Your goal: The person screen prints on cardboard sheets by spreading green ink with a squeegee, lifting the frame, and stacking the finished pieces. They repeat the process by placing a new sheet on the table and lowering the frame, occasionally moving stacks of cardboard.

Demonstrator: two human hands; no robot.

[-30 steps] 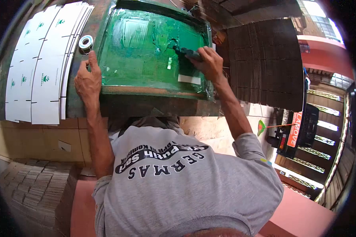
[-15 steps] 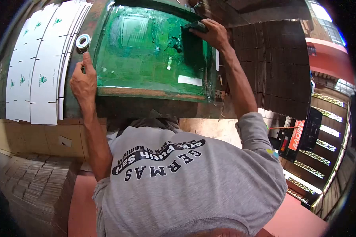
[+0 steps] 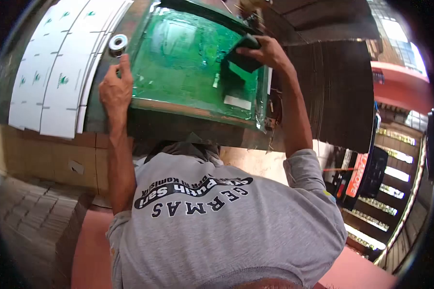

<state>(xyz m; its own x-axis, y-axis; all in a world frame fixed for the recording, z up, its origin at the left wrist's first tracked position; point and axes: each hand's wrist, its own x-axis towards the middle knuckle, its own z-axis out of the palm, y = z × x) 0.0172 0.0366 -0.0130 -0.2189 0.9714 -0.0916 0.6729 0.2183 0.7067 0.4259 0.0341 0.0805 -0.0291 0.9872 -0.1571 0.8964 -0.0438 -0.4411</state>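
A green mesh screen in a frame [image 3: 178, 106] lies on the dark table in front of me. My right hand [image 3: 270, 52] grips a dark green squeegee [image 3: 248, 60] over the screen's right part, tilted above the green surface. My left hand [image 3: 116, 89] is at the frame's left edge, thumb up and fingers curled; what they hold, if anything, is hidden. Just beyond its thumb sits a roll of tape [image 3: 118, 42]. A pale strip [image 3: 237, 102] shows near the screen's lower right corner.
White printed sheets [image 3: 48, 72] lie overlapped on the left. Dark cardboard sheets [image 3: 342, 96] are at the right. Stacked cardboard [image 3: 38, 216] stands low on the left. A black object with a red label [image 3: 357, 176] is at the lower right.
The squeegee has turned, and more of its flat face shows in my right hand. The screen, the white sheets and my left hand appear shifted in view.
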